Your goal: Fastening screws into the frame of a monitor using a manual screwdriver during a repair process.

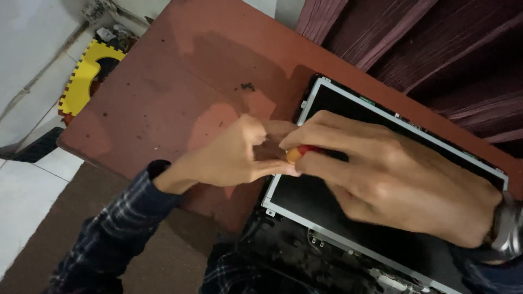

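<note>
My right hand [381,174] is closed around a small tool with a red and yellow handle [298,153], held over the left edge of a bare laptop screen panel [414,158] in a silver metal frame. My left hand [234,155] meets it from the left, fingertips pinching at the tool's tip beside the panel's frame. The tool's tip is hidden by my fingers. A watch sits on my right wrist [506,228].
The panel lies on a reddish-brown table [163,92], with a dark laptop base [294,256] under its near edge. A yellow foam mat piece [81,76] lies on the white tiled floor at the left. Dark maroon curtains [436,38] hang behind.
</note>
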